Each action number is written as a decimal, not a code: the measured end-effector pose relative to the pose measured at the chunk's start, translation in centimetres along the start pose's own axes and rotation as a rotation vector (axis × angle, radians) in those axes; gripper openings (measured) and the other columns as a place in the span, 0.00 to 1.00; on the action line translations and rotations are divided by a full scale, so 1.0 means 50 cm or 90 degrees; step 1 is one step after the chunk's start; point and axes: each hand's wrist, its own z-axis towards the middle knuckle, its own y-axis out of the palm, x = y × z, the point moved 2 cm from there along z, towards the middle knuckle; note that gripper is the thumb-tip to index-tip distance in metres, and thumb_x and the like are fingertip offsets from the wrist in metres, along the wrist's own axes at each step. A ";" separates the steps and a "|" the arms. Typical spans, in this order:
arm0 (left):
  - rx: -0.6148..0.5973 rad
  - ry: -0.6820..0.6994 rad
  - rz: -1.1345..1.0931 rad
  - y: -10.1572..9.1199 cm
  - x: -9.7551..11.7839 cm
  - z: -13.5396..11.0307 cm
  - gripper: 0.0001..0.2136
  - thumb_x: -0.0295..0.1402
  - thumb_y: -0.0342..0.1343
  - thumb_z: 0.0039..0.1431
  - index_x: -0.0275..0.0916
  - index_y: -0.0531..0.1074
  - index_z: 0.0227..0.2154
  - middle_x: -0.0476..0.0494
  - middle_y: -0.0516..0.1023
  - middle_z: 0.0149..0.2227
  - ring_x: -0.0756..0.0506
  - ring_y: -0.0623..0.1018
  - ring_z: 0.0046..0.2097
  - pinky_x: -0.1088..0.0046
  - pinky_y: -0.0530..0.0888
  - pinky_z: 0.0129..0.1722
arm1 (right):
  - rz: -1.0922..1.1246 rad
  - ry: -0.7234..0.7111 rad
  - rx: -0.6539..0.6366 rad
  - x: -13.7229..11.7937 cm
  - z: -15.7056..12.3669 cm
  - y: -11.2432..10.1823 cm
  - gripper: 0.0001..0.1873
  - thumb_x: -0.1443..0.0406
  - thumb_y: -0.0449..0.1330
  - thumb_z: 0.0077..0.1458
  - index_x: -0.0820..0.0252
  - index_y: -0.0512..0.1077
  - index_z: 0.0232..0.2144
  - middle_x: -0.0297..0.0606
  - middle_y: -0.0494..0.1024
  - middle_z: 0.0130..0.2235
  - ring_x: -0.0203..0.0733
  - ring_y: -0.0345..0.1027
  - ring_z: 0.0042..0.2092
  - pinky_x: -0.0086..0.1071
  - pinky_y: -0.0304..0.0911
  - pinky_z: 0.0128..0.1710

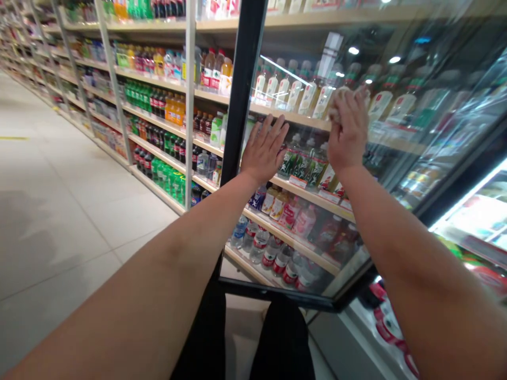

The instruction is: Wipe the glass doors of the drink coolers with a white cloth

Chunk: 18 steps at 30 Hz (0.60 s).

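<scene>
A glass fridge door [301,158] with a black frame stands swung open in front of me. My left hand [264,150] lies flat on the glass near the frame, fingers stretched out. My right hand [348,132] presses a crumpled pale cloth [336,105] against the glass higher up and to the right, fingers closed over it. Bottles on shelves show through the pane.
Long shelves of drink bottles [158,105] run down the aisle on the left. A pale tiled floor [59,200] stretches away to the left. The lit fridge interior [475,221] is at the right, with red-labelled items low down. My dark trousers are below the door.
</scene>
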 end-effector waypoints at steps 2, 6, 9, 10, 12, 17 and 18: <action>-0.004 0.002 0.012 0.009 -0.005 -0.028 0.29 0.37 0.43 0.69 0.41 0.48 0.71 0.45 0.47 0.74 0.42 0.42 0.74 0.53 0.42 0.74 | 0.021 0.007 -0.015 -0.011 -0.024 0.013 0.28 0.63 0.37 0.71 0.57 0.56 0.69 0.42 0.58 0.69 0.47 0.41 0.74 0.56 0.43 0.72; -0.021 -0.011 0.029 0.035 -0.013 -0.110 0.28 0.37 0.44 0.70 0.40 0.51 0.71 0.42 0.50 0.73 0.41 0.43 0.74 0.50 0.45 0.73 | 0.057 0.011 -0.055 -0.078 -0.120 0.024 0.28 0.65 0.41 0.69 0.53 0.57 0.69 0.40 0.61 0.68 0.49 0.45 0.73 0.58 0.45 0.72; -0.035 -0.034 0.042 0.058 -0.019 -0.169 0.28 0.36 0.46 0.69 0.39 0.52 0.70 0.40 0.52 0.72 0.39 0.46 0.73 0.48 0.48 0.73 | 0.063 -0.003 -0.045 -0.146 -0.217 0.019 0.28 0.68 0.45 0.67 0.51 0.61 0.67 0.39 0.65 0.67 0.46 0.49 0.72 0.53 0.50 0.71; -0.039 -0.038 0.045 0.065 -0.021 -0.184 0.28 0.36 0.46 0.69 0.39 0.53 0.70 0.39 0.53 0.72 0.38 0.46 0.73 0.47 0.49 0.72 | 0.061 -0.016 -0.050 -0.169 -0.255 0.018 0.29 0.70 0.47 0.66 0.51 0.61 0.67 0.39 0.66 0.66 0.46 0.51 0.71 0.51 0.52 0.70; -0.043 -0.035 0.046 0.078 -0.023 -0.204 0.29 0.37 0.47 0.69 0.37 0.53 0.70 0.38 0.53 0.71 0.38 0.45 0.73 0.46 0.49 0.72 | 0.066 -0.045 -0.079 -0.213 -0.337 0.020 0.30 0.71 0.50 0.65 0.53 0.61 0.67 0.40 0.69 0.64 0.45 0.52 0.71 0.47 0.52 0.70; -0.044 -0.033 0.042 0.090 -0.027 -0.212 0.31 0.36 0.49 0.68 0.39 0.51 0.71 0.38 0.52 0.71 0.38 0.45 0.73 0.46 0.47 0.73 | 0.103 -0.070 -0.162 -0.294 -0.542 0.029 0.27 0.73 0.52 0.64 0.53 0.68 0.62 0.40 0.75 0.59 0.45 0.60 0.67 0.45 0.52 0.70; -0.044 -0.034 0.045 0.090 -0.028 -0.211 0.31 0.36 0.49 0.68 0.40 0.50 0.71 0.39 0.52 0.71 0.38 0.45 0.73 0.47 0.47 0.73 | 0.114 -0.078 -0.186 -0.305 -0.574 0.031 0.26 0.73 0.51 0.64 0.53 0.69 0.61 0.41 0.75 0.59 0.45 0.61 0.66 0.45 0.55 0.69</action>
